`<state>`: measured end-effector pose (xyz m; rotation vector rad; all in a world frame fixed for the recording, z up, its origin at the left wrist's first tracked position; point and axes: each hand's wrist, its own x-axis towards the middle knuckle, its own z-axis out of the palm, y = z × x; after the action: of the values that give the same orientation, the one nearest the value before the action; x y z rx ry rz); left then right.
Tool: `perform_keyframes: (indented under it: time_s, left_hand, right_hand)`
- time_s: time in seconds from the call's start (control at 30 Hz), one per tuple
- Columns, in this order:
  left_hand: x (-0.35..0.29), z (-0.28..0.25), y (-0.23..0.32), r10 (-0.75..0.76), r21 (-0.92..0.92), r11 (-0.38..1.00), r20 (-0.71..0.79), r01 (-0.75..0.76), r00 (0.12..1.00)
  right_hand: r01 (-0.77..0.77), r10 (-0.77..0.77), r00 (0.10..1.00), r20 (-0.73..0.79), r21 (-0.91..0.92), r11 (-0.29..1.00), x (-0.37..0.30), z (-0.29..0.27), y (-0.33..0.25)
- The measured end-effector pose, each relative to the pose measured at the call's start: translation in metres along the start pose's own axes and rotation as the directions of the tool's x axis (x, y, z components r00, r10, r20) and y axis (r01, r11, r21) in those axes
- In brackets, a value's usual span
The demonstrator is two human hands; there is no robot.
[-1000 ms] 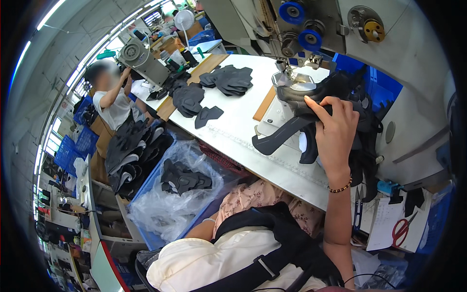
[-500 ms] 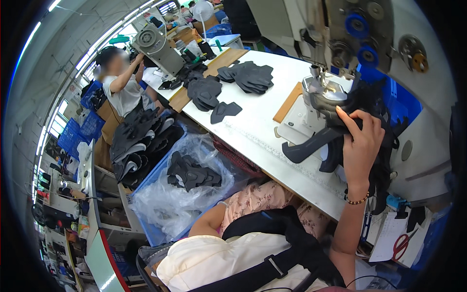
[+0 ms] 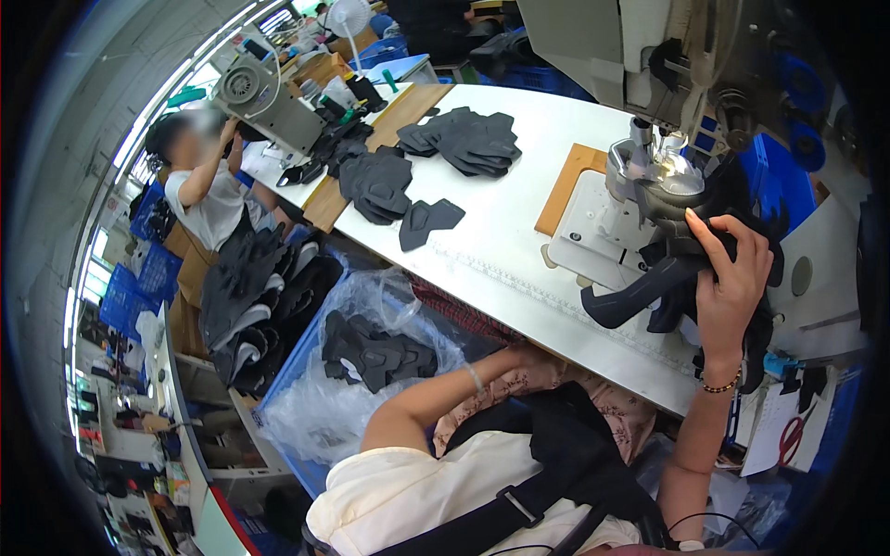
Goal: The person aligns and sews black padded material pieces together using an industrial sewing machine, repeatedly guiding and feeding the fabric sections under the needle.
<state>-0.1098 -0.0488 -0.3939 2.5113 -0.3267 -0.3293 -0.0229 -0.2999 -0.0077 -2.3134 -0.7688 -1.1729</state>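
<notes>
Black padded material is sitting at the presser of the sewing machine, right of centre in the frame, with a strap-like end trailing toward the lower left. Your right hand is grasping it — fingers curling over it, the index fingertip touching its top. Your left hand is mostly hiding at the edge of the white counter, lower centre; whether its fingers are gripping anything, I cannot tell. Dark cut pieces are lying piled at upper centre — more are resting on clear plastic at lower left.
</notes>
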Motion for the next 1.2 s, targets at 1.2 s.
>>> perform_keyframes:
  time_s: [1.2]
  left_hand:
    - [0.067,-0.410,0.116,0.615,0.527,0.786,-0.724,-0.324,0.312]
  right_hand:
    - [0.154,-0.097,0.979,0.179,-0.342,0.927,0.021,0.000,-0.014]
